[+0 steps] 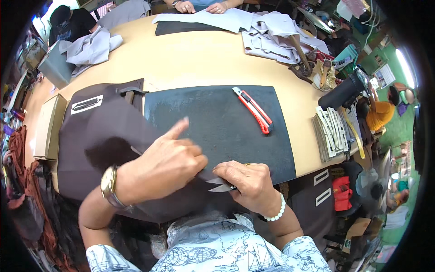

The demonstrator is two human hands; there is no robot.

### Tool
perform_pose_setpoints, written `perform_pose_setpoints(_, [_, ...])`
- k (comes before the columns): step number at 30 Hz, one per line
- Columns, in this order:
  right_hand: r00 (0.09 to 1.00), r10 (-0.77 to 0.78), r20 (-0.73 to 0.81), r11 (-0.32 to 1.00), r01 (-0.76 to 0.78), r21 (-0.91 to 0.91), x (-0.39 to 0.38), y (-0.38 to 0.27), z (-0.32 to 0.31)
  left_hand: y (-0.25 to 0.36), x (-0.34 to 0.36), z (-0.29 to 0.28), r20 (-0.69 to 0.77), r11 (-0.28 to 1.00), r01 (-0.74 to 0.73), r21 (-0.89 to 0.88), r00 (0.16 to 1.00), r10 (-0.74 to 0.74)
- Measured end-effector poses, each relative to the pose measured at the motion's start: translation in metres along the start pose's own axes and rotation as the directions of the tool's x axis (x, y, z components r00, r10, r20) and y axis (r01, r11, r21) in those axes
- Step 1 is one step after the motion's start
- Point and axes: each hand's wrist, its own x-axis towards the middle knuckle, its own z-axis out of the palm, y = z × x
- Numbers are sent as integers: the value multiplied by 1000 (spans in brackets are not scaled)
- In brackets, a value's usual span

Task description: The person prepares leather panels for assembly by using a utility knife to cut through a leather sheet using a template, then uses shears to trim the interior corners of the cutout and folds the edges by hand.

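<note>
My right hand (242,183) grips small scissors (217,186), their blades parted and pointing left. Just left of it, my left hand (167,161) is over the dark brown leather-like material (77,145), index finger raised, other fingers curled; whether they hold it is hidden. That material has a pale-framed slot patch (86,104) and extends under both hands. A dark cutting mat (204,113) lies beyond them, with a red box cutter (251,109) on it.
The pale table (158,54) holds grey cloth piles (90,54), a long box (47,127), stacked paper strips (328,133), a black cylinder (340,90) and tools (324,72). Co-workers' hands (217,7) are across the table; other people sit left and right.
</note>
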Motion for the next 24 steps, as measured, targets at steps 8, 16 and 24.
perform_pose_setpoints(8, [872, 349, -343, 935, -300, 189, -41, 59, -20, -181, -231, -97, -253, 485, 799, 354, 582, -773])
perform_pose_setpoints(16, [576, 753, -318, 584, -362, 726, -76, 94, -2, -75, -223, -81, 140, -93, 801, -591, -11, -990])
perform_pose_setpoints(24, [684, 719, -121, 413, -281, 866, -45, 23, -13, 61, 21, 117, 113, -229, -256, -939, 397, -911])
